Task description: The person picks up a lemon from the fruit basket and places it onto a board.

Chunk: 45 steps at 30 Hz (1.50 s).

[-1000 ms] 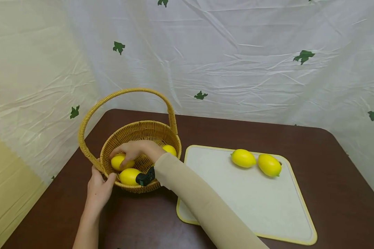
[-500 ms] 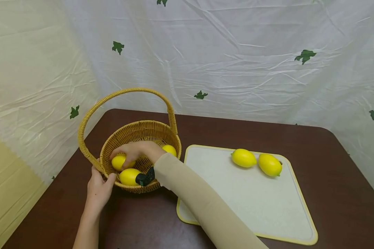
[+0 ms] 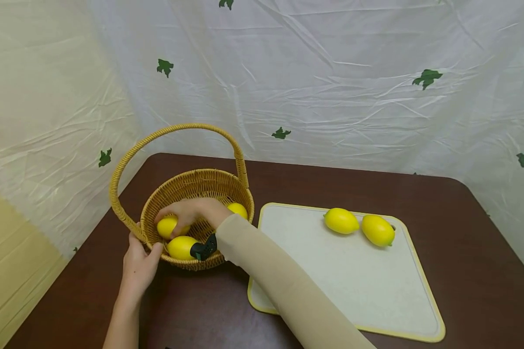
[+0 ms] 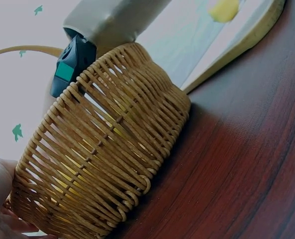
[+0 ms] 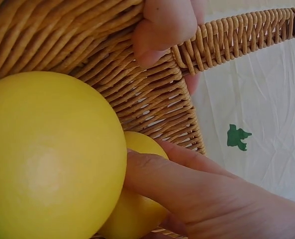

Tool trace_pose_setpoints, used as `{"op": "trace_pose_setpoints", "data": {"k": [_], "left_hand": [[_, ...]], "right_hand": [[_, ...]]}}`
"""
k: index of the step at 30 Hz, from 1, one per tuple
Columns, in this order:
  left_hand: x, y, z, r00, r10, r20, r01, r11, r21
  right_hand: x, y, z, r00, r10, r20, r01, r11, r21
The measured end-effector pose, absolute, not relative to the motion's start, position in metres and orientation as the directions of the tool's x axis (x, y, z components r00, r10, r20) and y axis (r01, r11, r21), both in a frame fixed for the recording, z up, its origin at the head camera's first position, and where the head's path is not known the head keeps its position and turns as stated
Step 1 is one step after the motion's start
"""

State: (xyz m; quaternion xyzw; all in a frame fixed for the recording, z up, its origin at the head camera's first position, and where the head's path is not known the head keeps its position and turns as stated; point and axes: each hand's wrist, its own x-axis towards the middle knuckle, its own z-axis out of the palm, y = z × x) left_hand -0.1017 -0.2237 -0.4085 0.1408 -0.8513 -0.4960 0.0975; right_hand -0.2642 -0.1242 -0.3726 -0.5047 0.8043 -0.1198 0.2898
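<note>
A wicker basket (image 3: 201, 180) with a tall arched handle stands on the left of the table. My left hand (image 3: 139, 264) grips its near left rim at the foot of the handle, thumb over the edge; in the right wrist view that thumb (image 5: 169, 22) shows inside. Reaching into the basket, my right hand (image 3: 188, 212) holds a yellow lemon (image 3: 166, 227) between thumb and fingers. Close in front of it lies another lemon (image 3: 181, 247), which fills the left of the right wrist view. A third lemon (image 3: 237, 210) sits at the basket's right side, partly behind the wrist.
To the right lies a white cutting board (image 3: 332, 281) with a yellow edge, crossed by my right sleeve (image 3: 284, 276). Two lemons, one left (image 3: 341, 221) and one right (image 3: 377, 230), rest near its far edge. A white curtain (image 3: 332, 97) hangs behind the dark table (image 3: 192, 305).
Almost nothing differs. The right hand and the lemon it holds have shifted very slightly to the right inside the basket; the left hand keeps its grip on the rim.
</note>
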Motion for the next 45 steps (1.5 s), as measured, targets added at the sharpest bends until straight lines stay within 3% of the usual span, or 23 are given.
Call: {"op": "trace_pose_setpoints", "data": {"k": [16, 25, 35, 45], "left_hand": [[-0.1, -0.223, -0.408, -0.944, -0.329, 0.018, -0.143, 0.459, 0.877], [-0.098, -0.222, -0.407, -0.948, -0.319, 0.003, -0.155, 0.468, 0.87], [-0.097, -0.225, -0.405, -0.954, -0.298, 0.008, -0.137, 0.462, 0.876], [-0.093, -0.222, -0.404, -0.953, -0.301, 0.012, -0.129, 0.442, 0.887]], "right_hand": [[-0.259, -0.123, -0.366, -0.372, -0.873, -0.316, -0.804, 0.473, -0.36], [-0.253, -0.111, -0.341, -0.298, -0.931, -0.211, -0.885, 0.352, -0.306], [-0.245, -0.07, -0.321, -0.28, -0.958, -0.058, -0.899, 0.283, -0.334], [-0.231, -0.011, -0.315, -0.324, -0.943, 0.079, -0.902, 0.283, -0.326]]}}
